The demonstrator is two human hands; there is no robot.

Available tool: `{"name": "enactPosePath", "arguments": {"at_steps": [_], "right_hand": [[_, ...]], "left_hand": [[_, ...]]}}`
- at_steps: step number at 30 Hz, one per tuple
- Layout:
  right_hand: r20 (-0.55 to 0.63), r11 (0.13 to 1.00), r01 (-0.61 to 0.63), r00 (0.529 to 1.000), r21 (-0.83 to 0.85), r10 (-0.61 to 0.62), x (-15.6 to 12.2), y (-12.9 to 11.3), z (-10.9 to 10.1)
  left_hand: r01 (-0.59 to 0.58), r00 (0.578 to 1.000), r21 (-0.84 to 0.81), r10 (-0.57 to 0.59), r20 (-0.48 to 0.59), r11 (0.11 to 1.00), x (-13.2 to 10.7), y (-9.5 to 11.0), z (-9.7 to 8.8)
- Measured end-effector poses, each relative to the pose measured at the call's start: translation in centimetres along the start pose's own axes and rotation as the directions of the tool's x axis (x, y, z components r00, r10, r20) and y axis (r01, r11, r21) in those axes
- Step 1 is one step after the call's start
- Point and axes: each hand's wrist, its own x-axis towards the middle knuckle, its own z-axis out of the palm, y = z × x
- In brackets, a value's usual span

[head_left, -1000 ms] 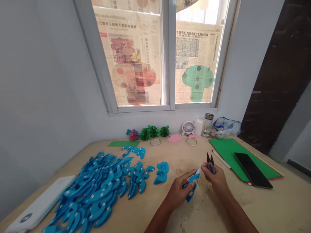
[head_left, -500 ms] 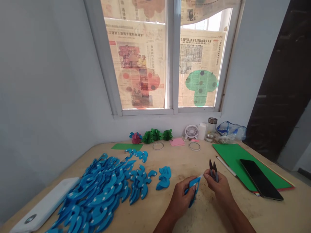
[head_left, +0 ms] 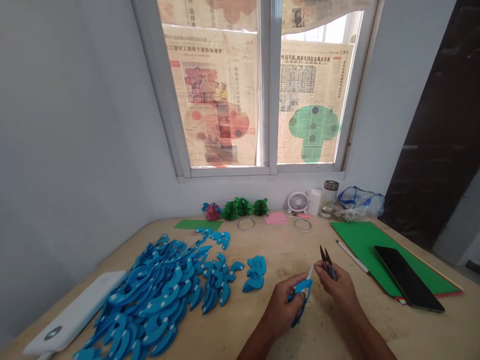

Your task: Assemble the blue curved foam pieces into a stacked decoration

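My left hand [head_left: 284,305] is closed round a curved blue foam cut-out [head_left: 301,292] low in the middle of the view. A white strip sticks up from the cut-out's top end. My right hand [head_left: 336,287] sits just to its right, fingers closed on small dark thread snips [head_left: 325,258] whose two blades point up and stand slightly apart. The thumb and fingertips of that hand touch the white strip. Both hands hover just above the wooden table [head_left: 262,320].
A big heap of blue cut-outs [head_left: 157,295] covers the table's left, with a small stack [head_left: 255,272] near my hands. A white box [head_left: 71,315] lies far left. Green sheets [head_left: 390,257] with a dark phone [head_left: 408,285] lie right. Fan [head_left: 298,202], jar, paper flowers line the wall.
My left hand has curled tighter round the blue cut-out and bent it. The view has shifted slightly; both hands stay in the same spot on the table.
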Motion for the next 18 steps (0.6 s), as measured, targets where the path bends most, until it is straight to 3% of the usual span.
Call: {"name": "enactPosePath", "arguments": {"at_steps": [5,11,18], "right_hand": [[-0.057,1.0,-0.004,0.998,0.014,0.005,0.2,-0.2,-0.5],[0.245,0.98,-0.145,0.963,0.138,0.108,-0.2,0.5,0.1],[0.331,0.99,-0.139,0.935,0.011,0.128,-0.2,1.3,1.0]], "left_hand": [[-0.016,0.998,-0.018,0.015,-0.064,1.0,0.1,0.5,-0.2],[-0.059,0.973,-0.079,0.04,-0.228,0.995,0.2,1.0,-0.6],[-0.089,0.971,-0.044,0.077,-0.224,0.995,0.3,0.8,-0.8]]}}
